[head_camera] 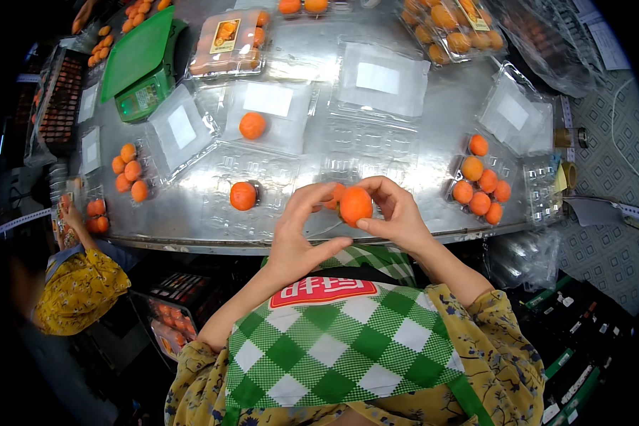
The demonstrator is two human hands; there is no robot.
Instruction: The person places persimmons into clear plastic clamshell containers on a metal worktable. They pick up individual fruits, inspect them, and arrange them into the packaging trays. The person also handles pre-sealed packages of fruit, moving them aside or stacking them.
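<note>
My right hand (396, 215) holds an orange-red round fruit (356, 205), perhaps a persimmon, between thumb and fingers above the table's near edge. Beside it my left hand (303, 229) is spread, its thumb and fingers apart with nothing held between them. Another orange fruit (333, 196) shows partly behind the held one, over a clear plastic tray (370, 141). Left of my hands one fruit (243, 196) sits in a second clear tray (269, 170). Above that, a single fruit (252, 125) rests on the tray's lid, which has a white liner (303, 125).
Part-filled clear trays hold fruit at right (480, 203) and left (132, 170). Packed boxes (229, 45) stand at the back, near a green scale (141, 61). Another person (80, 287) works at far left. A tape roll (568, 175) lies at the right edge.
</note>
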